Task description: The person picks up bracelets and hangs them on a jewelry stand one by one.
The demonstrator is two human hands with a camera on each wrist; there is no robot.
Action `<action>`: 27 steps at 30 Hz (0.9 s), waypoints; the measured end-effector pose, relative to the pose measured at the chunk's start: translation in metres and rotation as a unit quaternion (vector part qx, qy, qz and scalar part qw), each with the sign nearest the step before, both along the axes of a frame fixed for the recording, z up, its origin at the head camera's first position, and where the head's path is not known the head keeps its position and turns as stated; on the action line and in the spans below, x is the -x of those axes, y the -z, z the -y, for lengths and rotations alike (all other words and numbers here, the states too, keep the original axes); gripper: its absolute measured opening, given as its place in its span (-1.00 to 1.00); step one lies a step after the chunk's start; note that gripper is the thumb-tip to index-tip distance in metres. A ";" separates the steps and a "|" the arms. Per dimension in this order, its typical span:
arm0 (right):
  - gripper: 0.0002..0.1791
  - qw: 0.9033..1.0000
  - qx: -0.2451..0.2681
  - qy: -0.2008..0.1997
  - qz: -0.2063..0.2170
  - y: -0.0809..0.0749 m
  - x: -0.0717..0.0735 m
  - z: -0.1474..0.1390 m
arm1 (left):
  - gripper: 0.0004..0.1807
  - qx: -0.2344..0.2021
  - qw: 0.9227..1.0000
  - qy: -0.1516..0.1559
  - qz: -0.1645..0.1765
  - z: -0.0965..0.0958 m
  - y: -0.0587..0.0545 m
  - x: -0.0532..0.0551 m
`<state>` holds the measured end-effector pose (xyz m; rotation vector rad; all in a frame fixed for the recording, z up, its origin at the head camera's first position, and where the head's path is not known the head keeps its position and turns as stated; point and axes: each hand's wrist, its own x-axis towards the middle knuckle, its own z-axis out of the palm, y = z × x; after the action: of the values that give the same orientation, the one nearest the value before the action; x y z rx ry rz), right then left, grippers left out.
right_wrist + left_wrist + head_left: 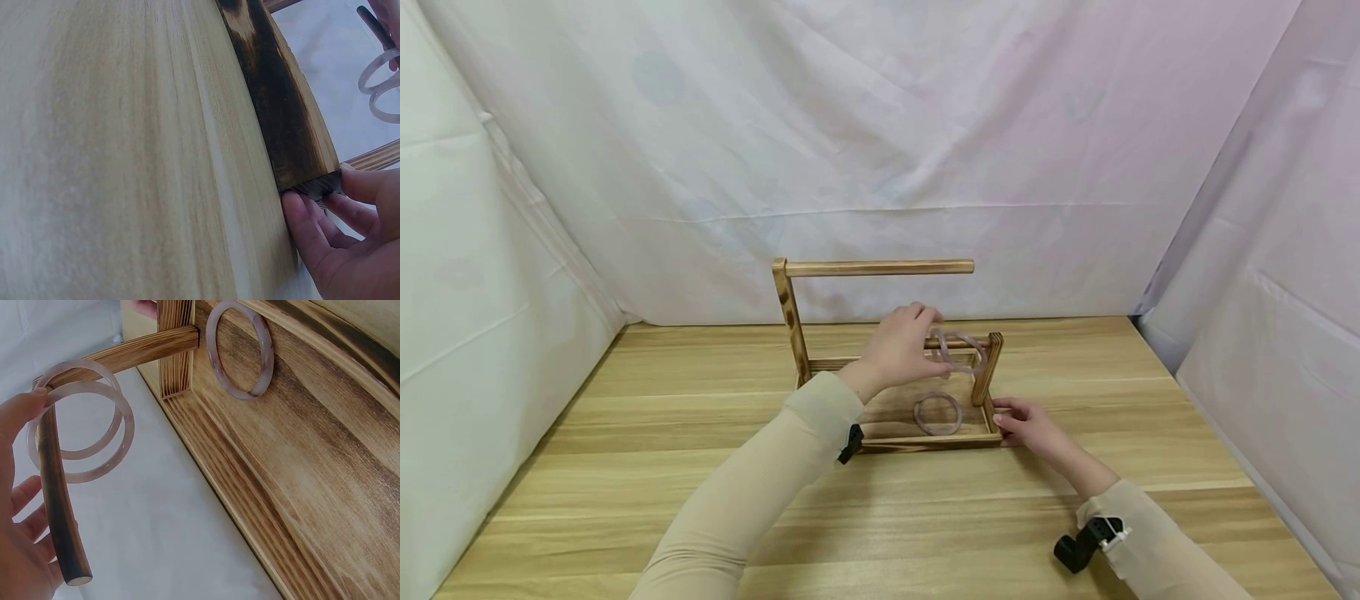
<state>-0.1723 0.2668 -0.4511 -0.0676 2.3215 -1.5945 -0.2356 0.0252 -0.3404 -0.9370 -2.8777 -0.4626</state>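
Note:
A wooden jewellery stand (pixel 928 444) has a shallow tray base, a tall bar (pixel 880 267) and a shorter bar (pixel 61 512) on a low post. My left hand (pixel 904 346) pinches two translucent pale-purple bangles (pixel 127 434) at the short bar. They overlap it in view; I cannot tell whether it passes through both. Another bangle (pixel 937 414) lies in the tray, below my left hand. My right hand (pixel 1028 427) grips the stand's near right corner, its thumb and fingers (pixel 306 228) on the end of the tray.
The stand sits on a light wood-grain table (pixel 700 400), towards its back edge. White patterned cloth (pixel 880 125) hangs behind the table and on both sides. The tall bar crosses above and behind my left hand. Black wrist cameras (pixel 1082 546) are strapped on both sleeves.

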 end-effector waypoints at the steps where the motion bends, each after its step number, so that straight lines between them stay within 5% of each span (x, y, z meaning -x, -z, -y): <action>1: -0.49 1.000 -0.001 -0.003 -0.001 0.000 0.000 0.000 | -0.24 0.001 1.000 0.000 -0.002 0.000 0.000 0.000; 14: -0.49 1.000 -0.009 0.003 0.000 0.002 0.000 -0.001 | -0.17 -0.018 0.999 -0.028 -0.020 0.008 -0.006 0.000; 27: -0.49 1.000 -0.011 0.009 0.008 0.000 0.000 0.000 | -0.02 -0.030 0.999 -0.040 -0.011 0.028 0.001 0.003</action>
<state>-0.1723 0.2667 -0.4514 -0.0287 2.3348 -1.5712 -0.2381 -0.0031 -0.3409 -0.8084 -2.8518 -0.5242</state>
